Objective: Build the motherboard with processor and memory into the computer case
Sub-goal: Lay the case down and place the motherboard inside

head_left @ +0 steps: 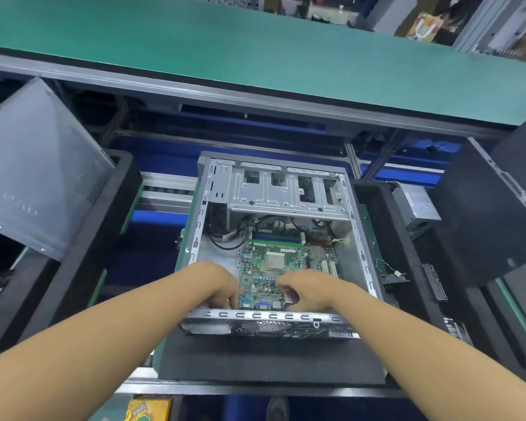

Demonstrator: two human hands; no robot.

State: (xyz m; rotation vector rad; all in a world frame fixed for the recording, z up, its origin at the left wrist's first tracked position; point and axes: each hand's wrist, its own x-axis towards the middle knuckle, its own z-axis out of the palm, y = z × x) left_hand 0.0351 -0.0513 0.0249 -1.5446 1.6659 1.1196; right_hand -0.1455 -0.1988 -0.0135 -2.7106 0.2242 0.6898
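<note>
An open metal computer case [362,238] lies on a black foam pad in the middle of the view. Inside it sits a green motherboard [286,262] with a square processor [276,261] at its centre and memory sticks [275,237] along its far edge. My left hand [214,284] grips the board's near left edge with curled fingers. My right hand [307,288] holds the near right edge by the rear connectors. Both hands reach over the case's near wall. Loose black cables lie at the far left inside the case.
A drive cage [286,189] spans the far end of the case. A grey side panel [37,174] leans at the left. A power supply [416,202] and a black case [492,214] stand at the right. A green shelf [255,56] runs overhead.
</note>
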